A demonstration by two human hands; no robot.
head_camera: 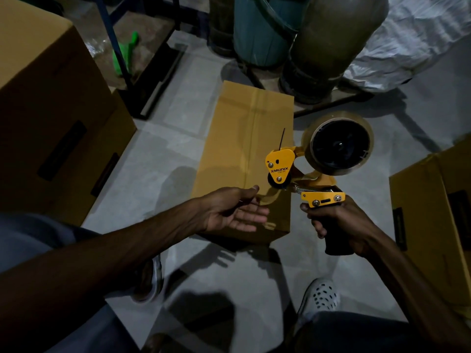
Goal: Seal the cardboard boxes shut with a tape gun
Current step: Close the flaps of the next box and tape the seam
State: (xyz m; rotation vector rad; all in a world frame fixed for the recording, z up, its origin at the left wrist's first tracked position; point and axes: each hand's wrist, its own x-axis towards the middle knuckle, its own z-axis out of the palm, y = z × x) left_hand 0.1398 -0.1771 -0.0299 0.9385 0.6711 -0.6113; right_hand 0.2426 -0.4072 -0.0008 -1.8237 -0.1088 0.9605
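Four cardboard boxes: one [244, 154] in the middle, two stacked to its left [46, 98] [102, 159], one to its right [433, 200]. One tape gun [313, 171]. Three cylinders [331, 47] beyond the middle box. Two shoes [321, 296] below it.

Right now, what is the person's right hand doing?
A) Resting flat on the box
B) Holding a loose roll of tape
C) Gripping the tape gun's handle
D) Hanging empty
C: the right hand is curled round the black handle of the tape gun, held over the near end of the box, while the left hand lies open, palm up.
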